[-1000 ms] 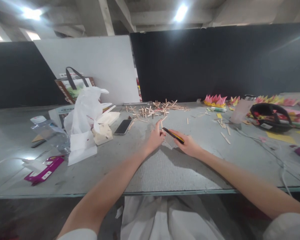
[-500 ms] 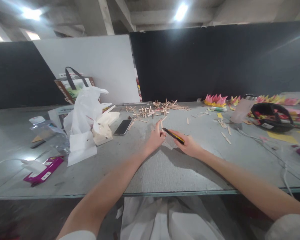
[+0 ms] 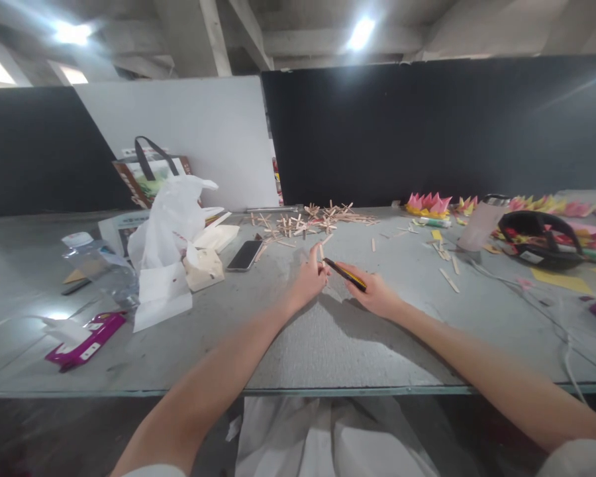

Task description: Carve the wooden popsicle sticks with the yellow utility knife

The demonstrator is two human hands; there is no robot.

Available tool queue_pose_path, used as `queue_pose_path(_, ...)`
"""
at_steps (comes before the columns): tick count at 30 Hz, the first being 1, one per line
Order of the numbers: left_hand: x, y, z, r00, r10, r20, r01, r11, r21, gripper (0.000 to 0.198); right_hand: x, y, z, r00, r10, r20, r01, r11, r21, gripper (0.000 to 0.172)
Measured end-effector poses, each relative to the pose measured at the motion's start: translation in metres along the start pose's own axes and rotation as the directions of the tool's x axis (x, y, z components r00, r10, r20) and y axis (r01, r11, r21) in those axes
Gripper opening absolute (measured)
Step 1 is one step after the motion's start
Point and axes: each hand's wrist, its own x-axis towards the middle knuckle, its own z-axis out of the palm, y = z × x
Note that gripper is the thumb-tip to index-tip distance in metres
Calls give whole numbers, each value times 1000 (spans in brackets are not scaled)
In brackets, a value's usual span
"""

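My left hand (image 3: 308, 281) rests on the grey table (image 3: 298, 338) and pinches a thin wooden stick (image 3: 320, 252) upright between finger and thumb. My right hand (image 3: 375, 291) is closed round a black and yellow utility knife (image 3: 346, 273), whose tip points at the stick near my left fingers. Both hands meet at the middle of the table. A heap of glued wooden stick pieces (image 3: 308, 218) lies just beyond them.
A phone (image 3: 245, 254), tissue box (image 3: 203, 266), white plastic bag (image 3: 166, 218), tote bag (image 3: 146, 172), clear bottle (image 3: 99, 265) and magenta package (image 3: 84, 338) lie left. Paper lotus flowers (image 3: 427, 203), a cup (image 3: 481, 222), black headphones (image 3: 541, 235), loose sticks (image 3: 447, 278) and cables lie right.
The view has shifted slightly, so everything sits a little lower in the frame. Both hands stay together at the stick with the knife; no clear movement.
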Motion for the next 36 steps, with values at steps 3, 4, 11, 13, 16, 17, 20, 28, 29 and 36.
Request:
queue_pose_path(3,-1,2,0,1000,-2,-2,2,1000,12,74,0,-1,-1,1000,-3,2,3,1000,9,57)
queue_pose_path(4,-1,3,0,1000,-4,-3,4,1000,12,74,0,-2,-1,1000,0,6,0,1000,15,57)
queue_pose_path(11,-3,7,-2,1000,-12,-9,12,1000,5,72,0,0,0,999,36,35,-37,998,46,57)
queue_pose_path(13,-3,9,-3,1000,-21,-18,21,1000,5,72,0,1,0,999,32,35,-33,999,36,56)
queue_pose_path(16,-4,11,-3,999,-32,-24,32,999,10,72,1,2,0,999,24,33,-25,1000,18,56)
queue_pose_path(17,-4,12,-3,999,-35,-24,36,999,8,72,1,2,0,999,21,32,-21,1000,13,56)
queue_pose_path(20,-4,12,-2,999,-46,-21,46,999,-5,72,1,2,-1,999,14,30,-14,1000,3,57)
queue_pose_path(28,-1,5,-1,999,-35,-13,35,999,5,74,0,0,-2,1000,6,24,-5,999,-47,58)
queue_pose_path(29,-1,5,-1,999,-38,-13,38,999,4,74,0,0,-2,1000,5,22,-4,999,-55,59)
queue_pose_path(36,-1,8,-1,999,-41,-4,41,999,-6,74,0,1,-2,1000,11,29,-10,1000,-30,59)
